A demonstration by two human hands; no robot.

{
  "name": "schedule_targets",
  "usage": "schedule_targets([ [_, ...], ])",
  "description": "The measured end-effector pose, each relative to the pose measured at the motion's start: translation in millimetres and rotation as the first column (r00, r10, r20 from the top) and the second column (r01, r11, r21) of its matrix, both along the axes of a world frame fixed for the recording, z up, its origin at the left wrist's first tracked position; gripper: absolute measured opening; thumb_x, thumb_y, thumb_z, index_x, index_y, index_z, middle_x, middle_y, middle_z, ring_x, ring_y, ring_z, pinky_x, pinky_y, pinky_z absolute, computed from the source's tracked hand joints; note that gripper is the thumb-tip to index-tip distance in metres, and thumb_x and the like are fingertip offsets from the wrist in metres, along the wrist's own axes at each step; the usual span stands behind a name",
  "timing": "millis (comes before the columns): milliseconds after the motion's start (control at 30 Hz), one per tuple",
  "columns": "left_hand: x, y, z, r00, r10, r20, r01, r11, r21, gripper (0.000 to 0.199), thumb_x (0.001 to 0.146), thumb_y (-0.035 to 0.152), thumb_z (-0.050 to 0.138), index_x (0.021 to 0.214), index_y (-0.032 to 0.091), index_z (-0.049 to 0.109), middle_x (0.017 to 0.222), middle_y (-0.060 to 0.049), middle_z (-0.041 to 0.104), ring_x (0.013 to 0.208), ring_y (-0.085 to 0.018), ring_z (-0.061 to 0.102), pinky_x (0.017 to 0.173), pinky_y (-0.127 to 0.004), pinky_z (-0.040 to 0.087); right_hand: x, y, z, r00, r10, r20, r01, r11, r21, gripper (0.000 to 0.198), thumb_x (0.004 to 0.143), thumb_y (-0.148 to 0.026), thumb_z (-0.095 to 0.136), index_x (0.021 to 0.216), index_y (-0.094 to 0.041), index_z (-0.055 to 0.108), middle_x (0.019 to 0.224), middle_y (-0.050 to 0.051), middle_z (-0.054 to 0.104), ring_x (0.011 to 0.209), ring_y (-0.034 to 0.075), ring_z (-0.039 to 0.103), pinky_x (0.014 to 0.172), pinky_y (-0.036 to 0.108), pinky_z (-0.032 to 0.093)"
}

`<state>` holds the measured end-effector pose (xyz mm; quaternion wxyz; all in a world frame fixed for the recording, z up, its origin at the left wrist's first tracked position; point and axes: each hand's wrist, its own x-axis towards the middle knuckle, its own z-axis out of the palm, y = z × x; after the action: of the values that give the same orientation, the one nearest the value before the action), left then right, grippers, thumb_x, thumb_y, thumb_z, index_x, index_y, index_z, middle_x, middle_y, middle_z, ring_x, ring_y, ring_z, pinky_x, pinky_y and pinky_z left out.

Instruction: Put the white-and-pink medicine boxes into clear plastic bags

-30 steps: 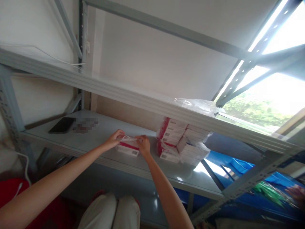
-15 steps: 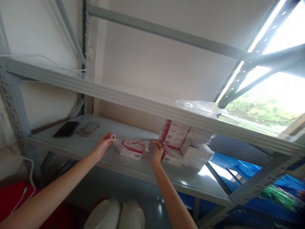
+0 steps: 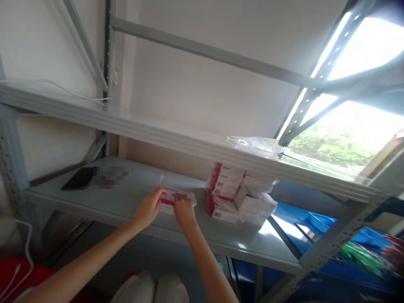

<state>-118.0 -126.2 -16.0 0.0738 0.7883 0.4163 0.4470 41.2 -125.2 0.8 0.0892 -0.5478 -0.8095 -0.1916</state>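
A white and pink box in a clear plastic bag [image 3: 168, 198] lies on the lower grey shelf. My left hand [image 3: 150, 207] grips its left end, the thumb and fingers closed at the bag, a bit of loose plastic rising behind them. From the front, my right hand [image 3: 184, 207] has its fingers bent over the box's top, closed on it. Both hands cover part of the box's front. To the right stands a stack of similar bagged boxes [image 3: 224, 189], apart from my hands.
A black phone [image 3: 78, 178] lies at the left of the lower shelf [image 3: 126, 202], beside a blurred-out patch. Above runs the upper shelf's edge [image 3: 176, 147], with crumpled clear plastic [image 3: 255, 145] on it. Blue material [image 3: 322, 223] and a green bundle [image 3: 362, 256] show at right.
My right hand has moved left from beside the stack onto the box. My left hand has come right, from the bag's loose end to the box. The view has shifted slightly.
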Motion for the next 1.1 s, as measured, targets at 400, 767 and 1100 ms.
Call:
schedule_targets([
  [400, 14.8, -17.5, -8.4, 0.794, 0.029, -0.607, 0.175, 0.945, 0.275, 0.033, 0.087, 0.003, 0.035, 0.106, 0.014, 0.059, 0.111, -0.012, 0.064, 0.103, -0.024, 0.061, 0.091, -0.037, 0.049, 5.0, -42.2, 1.4, 0.997, 0.022, -0.074, -0.035, 0.983, -0.181, 0.026, 0.095, -0.020, 0.041, 0.100, -0.014, 0.066, 0.092, 0.014, 0.070, 0.084, 0.028, 0.069, 0.069, 0.037, 0.053],
  [767, -17.7, -23.0, -26.6, 0.691, 0.293, -0.660, -0.024, 0.923, 0.385, 0.033, 0.084, 0.000, 0.041, 0.107, 0.013, 0.060, 0.087, -0.012, 0.069, 0.080, -0.025, 0.067, 0.075, -0.037, 0.050, 24.9, -47.2, -6.3, 0.903, -0.323, -0.283, 0.262, 0.936, -0.235, 0.033, 0.098, -0.020, 0.036, 0.120, -0.016, 0.061, 0.089, 0.015, 0.071, 0.083, 0.025, 0.071, 0.069, 0.032, 0.051],
  [1100, 31.0, -14.8, -17.5, 0.873, 0.054, -0.484, 0.031, 0.986, 0.165, 0.030, 0.084, 0.003, 0.040, 0.102, 0.012, 0.062, 0.097, -0.011, 0.068, 0.089, -0.023, 0.065, 0.083, -0.038, 0.050, -4.9, -24.3, -19.8, 0.530, -0.008, -0.848, -0.118, 0.989, -0.083, 0.041, 0.078, -0.003, 0.039, 0.103, -0.018, 0.067, 0.100, 0.005, 0.072, 0.096, 0.016, 0.066, 0.086, 0.025, 0.049],
])
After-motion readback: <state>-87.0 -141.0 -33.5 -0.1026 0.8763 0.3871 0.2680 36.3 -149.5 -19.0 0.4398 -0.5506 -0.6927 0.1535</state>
